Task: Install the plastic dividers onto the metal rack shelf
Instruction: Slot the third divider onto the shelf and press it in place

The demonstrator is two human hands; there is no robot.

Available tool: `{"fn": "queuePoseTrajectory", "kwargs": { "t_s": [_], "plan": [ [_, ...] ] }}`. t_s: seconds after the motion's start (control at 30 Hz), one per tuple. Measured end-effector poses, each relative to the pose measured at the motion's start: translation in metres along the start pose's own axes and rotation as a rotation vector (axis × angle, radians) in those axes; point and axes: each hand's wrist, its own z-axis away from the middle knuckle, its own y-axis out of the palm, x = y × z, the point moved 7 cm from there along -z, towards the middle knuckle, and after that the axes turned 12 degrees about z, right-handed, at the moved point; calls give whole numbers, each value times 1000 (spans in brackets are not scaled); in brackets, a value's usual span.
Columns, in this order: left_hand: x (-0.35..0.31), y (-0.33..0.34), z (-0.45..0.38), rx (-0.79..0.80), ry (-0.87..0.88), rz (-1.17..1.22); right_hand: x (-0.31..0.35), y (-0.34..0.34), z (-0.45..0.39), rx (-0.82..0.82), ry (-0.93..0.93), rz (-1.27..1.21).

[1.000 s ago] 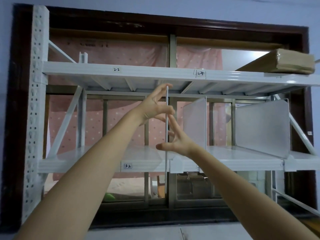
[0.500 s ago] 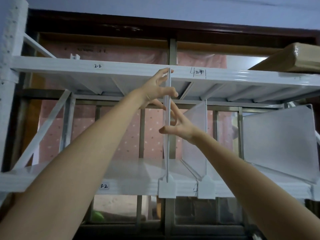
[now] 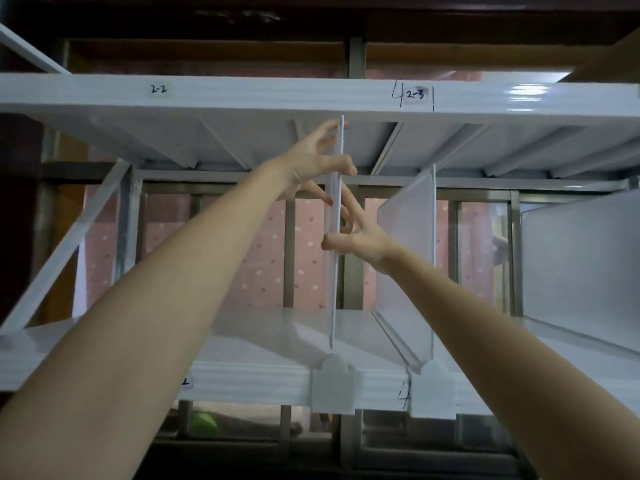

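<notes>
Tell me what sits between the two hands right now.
In the head view, the thin plastic divider, seen edge-on and upright, stands between them: the left hand grips its upper part from the left, the right hand pinches it lower from the right.

Held divider point(image 3: 335, 237) upright on shelf point(image 3: 242, 379), left of second divider point(image 3: 408, 271).

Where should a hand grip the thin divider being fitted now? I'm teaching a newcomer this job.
Grip the divider on its front vertical edge, from the open front of the rack, pinching both flat faces. It stands edge-on and upright, foot at the shelf lip. The left hand holds near the top, the right hand mid-height, steadying the flexible sheet.
</notes>
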Motion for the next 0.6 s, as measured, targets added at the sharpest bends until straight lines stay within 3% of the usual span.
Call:
{"fn": "queuePoseTrajectory", "kwargs": {
  "t_s": [0.6],
  "plan": [
    [40,-4,-15,27,-65,161,-32,9,-9,32,75,65]
  ]
}}
